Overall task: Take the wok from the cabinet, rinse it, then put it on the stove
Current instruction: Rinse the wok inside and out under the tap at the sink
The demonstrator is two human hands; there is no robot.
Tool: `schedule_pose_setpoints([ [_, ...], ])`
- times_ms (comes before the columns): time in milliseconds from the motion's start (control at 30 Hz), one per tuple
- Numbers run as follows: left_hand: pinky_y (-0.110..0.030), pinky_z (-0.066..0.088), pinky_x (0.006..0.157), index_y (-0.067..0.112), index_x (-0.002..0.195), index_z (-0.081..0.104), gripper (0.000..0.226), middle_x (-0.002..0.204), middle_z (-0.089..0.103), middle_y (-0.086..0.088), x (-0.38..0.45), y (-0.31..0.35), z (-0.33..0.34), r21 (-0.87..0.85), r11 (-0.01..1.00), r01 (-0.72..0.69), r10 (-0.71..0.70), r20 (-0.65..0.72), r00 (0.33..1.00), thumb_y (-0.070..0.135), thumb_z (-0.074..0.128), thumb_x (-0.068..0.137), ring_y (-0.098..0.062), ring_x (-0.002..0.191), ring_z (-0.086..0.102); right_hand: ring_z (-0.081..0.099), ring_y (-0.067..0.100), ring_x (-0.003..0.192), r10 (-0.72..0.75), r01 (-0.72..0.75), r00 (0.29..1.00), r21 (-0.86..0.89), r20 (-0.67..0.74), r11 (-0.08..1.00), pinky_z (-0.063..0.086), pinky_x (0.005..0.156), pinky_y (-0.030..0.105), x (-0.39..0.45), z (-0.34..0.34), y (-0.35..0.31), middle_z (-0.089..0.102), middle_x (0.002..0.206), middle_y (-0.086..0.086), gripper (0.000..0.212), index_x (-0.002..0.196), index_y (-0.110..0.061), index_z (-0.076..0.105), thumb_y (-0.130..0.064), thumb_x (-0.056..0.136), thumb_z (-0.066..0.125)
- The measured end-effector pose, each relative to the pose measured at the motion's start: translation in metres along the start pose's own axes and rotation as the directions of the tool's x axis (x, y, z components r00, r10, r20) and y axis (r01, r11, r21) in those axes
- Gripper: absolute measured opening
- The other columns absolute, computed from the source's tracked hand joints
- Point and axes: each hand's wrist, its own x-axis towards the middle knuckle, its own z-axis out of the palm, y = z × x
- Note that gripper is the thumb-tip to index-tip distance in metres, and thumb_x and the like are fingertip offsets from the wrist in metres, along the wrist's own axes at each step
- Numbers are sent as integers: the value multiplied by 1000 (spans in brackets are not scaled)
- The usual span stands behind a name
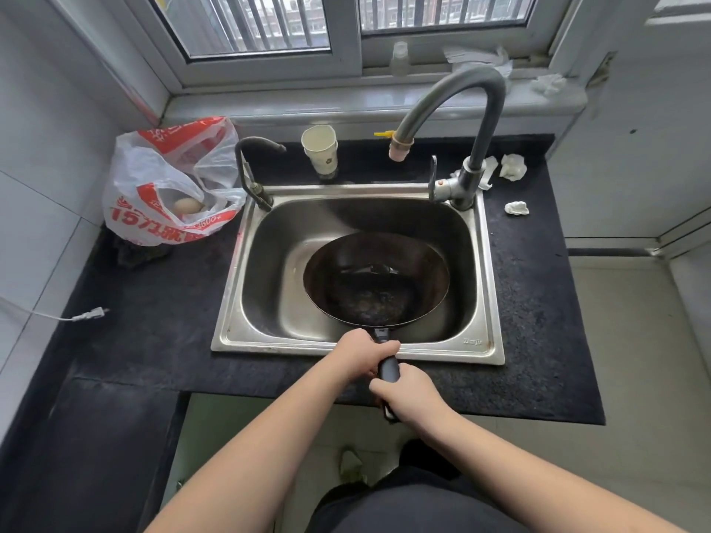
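I hold the round, dark steel wok (376, 278) over the sink, left hand (359, 353) and right hand (408, 394) wrapped around its black handle (388, 369); it looks heavy, rigid, slippery when wet.

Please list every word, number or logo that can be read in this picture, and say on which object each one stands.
"157": large white digits on a red band of the plastic bag; the characters after them are creased, unreadable.
"600+": small white print on the same bag; a digit before it is unclear.
Paper cup: small dark emblem, too small to read.
Sink rim: stamped mark, too blurred.
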Motion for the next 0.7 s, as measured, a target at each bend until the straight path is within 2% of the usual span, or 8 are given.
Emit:
schedule_pose_setpoints([
  [133,-17,40,41,12,61,54,35,57,56,1,0,-1,2,-48,999,10,-11,-13,1000,35,66,84,-10,45,52,60,13,62,-63,69,995,-83,76,994,46,60,28,-3,-10,8,67,73,2,30,87,-10,63,-38,78,66],
  [200,-19,41,43,12,62,55,34,58,55,1,-2,3,4,-54,998,13,-14,-21,1000,37,66,82,-12,47,53,59,11,66,-93,99,994,-106,56,989,47,54,22,-7,-17,11,64,77,-1,28,88,-12,61,-40,86,66],
  [300,-23,43,52,11,63,57,33,59,54,-1,-2,1,8,-106,994,9,-14,-50,999,38,68,78,-17,55,53,54,4,56,-151,146,984,-62,-94,987,47,50,21,-15,-22,16,55,70,-5,22,91,-14,60,-35,90,65],
  [367,-18,41,45,9,69,61,27,60,55,-1,-4,-3,11,-227,974,6,-14,-31,999,31,71,78,-13,52,52,54,0,50,-184,184,965,-15,-186,983,49,53,20,-22,-24,20,58,72,-3,15,97,-14,61,-27,92,65],
  [467,-16,40,43,7,78,64,26,64,59,-2,-11,-9,13,-316,949,6,-4,5,1000,30,74,79,-13,53,54,64,12,66,-272,253,916,-102,-293,962,57,72,39,-26,-26,29,64,77,-4,7,97,-25,61,-27,91,63],
  [533,-16,38,38,6,82,63,24,65,58,-1,-16,-13,13,-367,930,-5,0,-12,1000,27,74,81,-11,54,53,65,16,71,-298,263,896,-147,-330,953,55,78,42,-31,-26,30,64,81,-5,9,100,-25,61,-26,92,62],
  [633,-23,43,48,6,85,63,32,71,62,-2,-21,-23,16,-424,906,-9,2,-16,1000,31,78,74,-14,61,58,65,16,72,-338,290,860,-179,-382,940,54,77,39,-38,-24,27,65,83,-5,10,103,-23,60,-24,93,60],
  [700,-33,54,63,1,91,68,50,81,72,-9,-23,-31,20,-510,860,-23,20,-12,1000,34,80,55,-23,73,69,65,17,73,-361,304,839,-200,-407,932,54,77,38,-39,-24,26,64,82,-5,10,103,-24,59,-24,93,59],
])
